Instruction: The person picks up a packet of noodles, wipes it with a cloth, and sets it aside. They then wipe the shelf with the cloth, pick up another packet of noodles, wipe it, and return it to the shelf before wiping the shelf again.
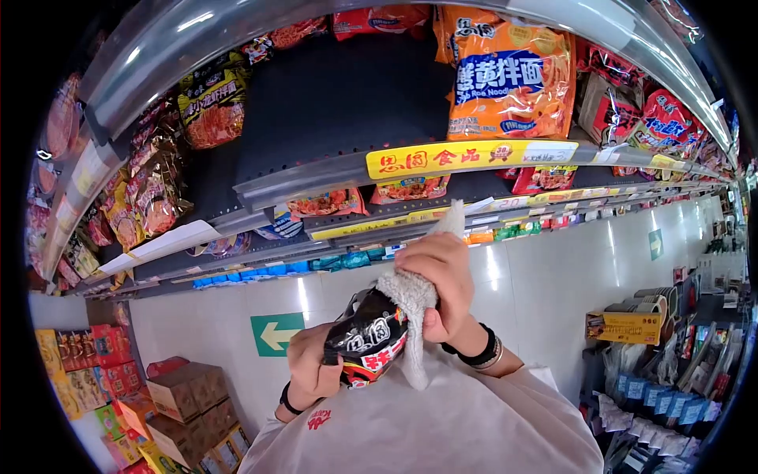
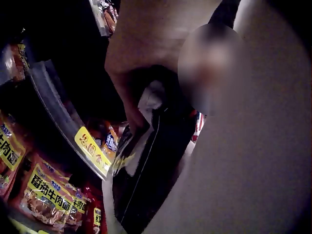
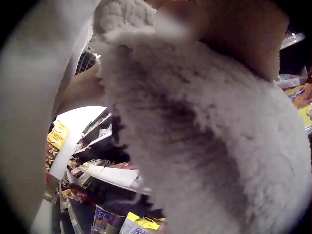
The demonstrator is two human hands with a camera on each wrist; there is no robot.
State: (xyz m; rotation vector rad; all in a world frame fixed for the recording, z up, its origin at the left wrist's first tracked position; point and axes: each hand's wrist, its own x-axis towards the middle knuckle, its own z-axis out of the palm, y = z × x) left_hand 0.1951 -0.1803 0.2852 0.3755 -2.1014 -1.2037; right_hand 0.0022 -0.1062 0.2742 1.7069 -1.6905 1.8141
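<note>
In the head view my left hand (image 1: 316,362) grips one end of a black noodle packet (image 1: 371,341) with red and white print, held in front of the chest. My right hand (image 1: 444,275) holds a fluffy grey-white cloth (image 1: 412,294) against the packet's other end, with a corner of the cloth sticking up above the fingers. The right wrist view is mostly filled by the cloth (image 3: 180,122) hanging below the hand. In the dark left wrist view, the fingers (image 2: 134,114) curl over the packet's edge.
A shelf with a yellow label strip (image 1: 474,158) stands ahead. An orange noodle packet (image 1: 512,87) sits on it, right of a bare dark stretch (image 1: 347,95). Darker noodle packets (image 1: 209,103) are at the left. Cardboard boxes (image 1: 185,391) stand on the floor at lower left.
</note>
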